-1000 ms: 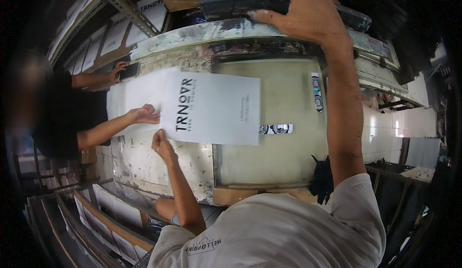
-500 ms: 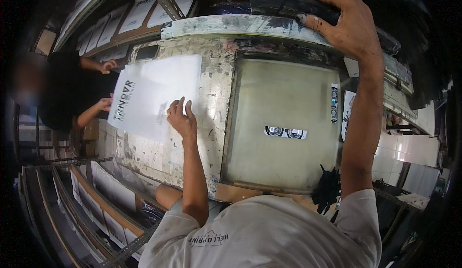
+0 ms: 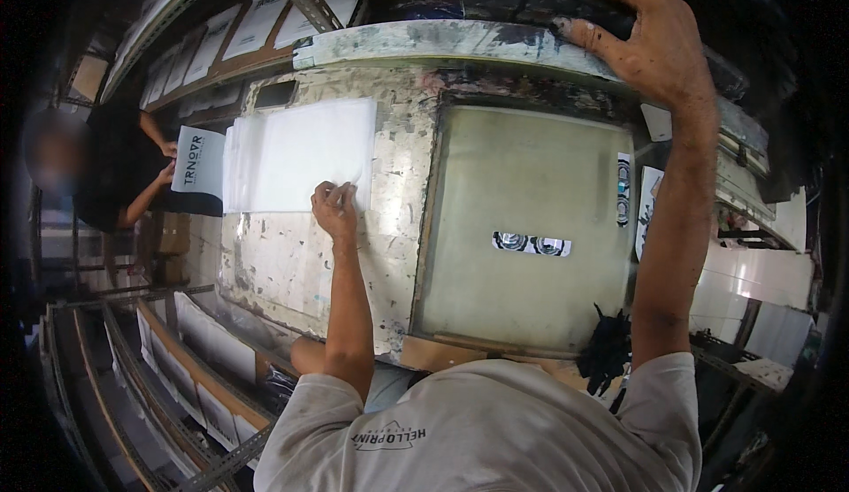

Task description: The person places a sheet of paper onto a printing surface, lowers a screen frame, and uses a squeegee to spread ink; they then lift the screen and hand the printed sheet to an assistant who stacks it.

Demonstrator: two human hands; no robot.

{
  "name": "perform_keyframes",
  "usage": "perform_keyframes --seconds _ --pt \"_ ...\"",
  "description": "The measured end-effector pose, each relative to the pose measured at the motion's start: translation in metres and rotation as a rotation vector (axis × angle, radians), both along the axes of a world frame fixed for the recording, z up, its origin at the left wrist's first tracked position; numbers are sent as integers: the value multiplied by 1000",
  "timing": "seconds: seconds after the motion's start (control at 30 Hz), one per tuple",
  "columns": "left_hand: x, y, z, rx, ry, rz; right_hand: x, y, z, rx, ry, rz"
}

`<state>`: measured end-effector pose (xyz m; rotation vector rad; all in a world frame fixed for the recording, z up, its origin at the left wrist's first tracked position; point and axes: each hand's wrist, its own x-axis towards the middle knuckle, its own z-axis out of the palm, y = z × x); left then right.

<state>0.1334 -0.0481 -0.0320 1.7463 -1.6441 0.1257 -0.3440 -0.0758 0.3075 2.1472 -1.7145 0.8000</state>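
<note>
My left hand (image 3: 334, 211) is at the near edge of a stack of white sheets (image 3: 296, 152) on the paint-spotted table. Its fingers are bent together, pinching at the top sheet's edge. Beyond the printing screen, my right hand (image 3: 659, 41) grips a long, dark, ink-stained squeegee (image 3: 531, 1), thumb on the near side. The screen (image 3: 478, 174), a pale greenish mesh in a frame, lies to the right of the stack. Two small patches with black ring patterns show on it. At the left, a co-worker's hands hold a white printed sheet (image 3: 198, 160) with black lettering.
A paint-smeared white beam (image 3: 389, 45) runs along the table's far side. Racks with printed sheets (image 3: 256, 28) stand at far left, and slotted shelves (image 3: 190, 368) at near left. A black rag (image 3: 606, 346) hangs by the screen's near right corner.
The printed sheet has moved left off the stack with the co-worker. My left hand has gone from spread fingers to bent ones. My right hand keeps its grip on the squeegee.
</note>
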Motion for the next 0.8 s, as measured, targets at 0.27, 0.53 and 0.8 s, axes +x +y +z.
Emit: perform_keyframes --seconds 0.27,0.53,0.8 --pt "-36 -10 37 -118 335 -152 11 4 10 3 -6 40" --pt "-138 46 42 461 -151 -501 27 14 37 193 -245 83" --pt "-265 27 18 385 -107 -860 40 28 48 230 -72 -48"
